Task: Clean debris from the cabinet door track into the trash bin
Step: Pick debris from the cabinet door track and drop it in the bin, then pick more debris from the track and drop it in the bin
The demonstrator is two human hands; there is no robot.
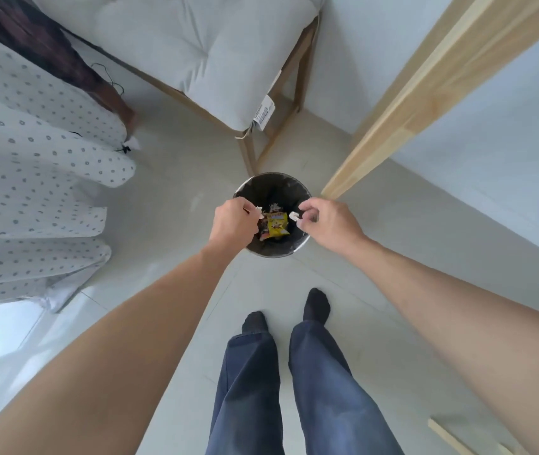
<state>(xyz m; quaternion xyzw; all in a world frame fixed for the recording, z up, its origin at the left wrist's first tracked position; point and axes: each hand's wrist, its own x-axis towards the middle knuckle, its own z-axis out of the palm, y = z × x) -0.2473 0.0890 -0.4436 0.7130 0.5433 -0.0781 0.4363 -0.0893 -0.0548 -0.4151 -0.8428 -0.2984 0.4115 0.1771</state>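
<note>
**Two hands, two white scraps, one trash bin**

One round trash bin (273, 251) lined with a dark bag stands on the pale tiled floor (169, 192), just in front of a wooden chair leg (247, 152). Both of the person's hands hang over its mouth. The left hand (233, 223) is curled nearly closed, its fingertips pinching one small white scrap of debris (258, 210) above the bin's left side. The right hand (325, 221) is likewise curled, thumb and forefinger nipping a second white scrap (294, 215) above the right side. That makes two scraps held, one per hand.

Inside the bin lies one yellow wrapper (277, 224), with some smaller white and reddish litter around it, too small to count surely.

One chair with a pale tufted cushion (196, 44) stands behind the bin, a label (264, 112) hanging from the cushion's corner. A light wooden frame piece (425, 93) runs diagonally at the right. Dotted fabric (31, 159) hangs at the left. Below, two legs in blue jeans (294, 389) end in two dark socks (318, 305).
</note>
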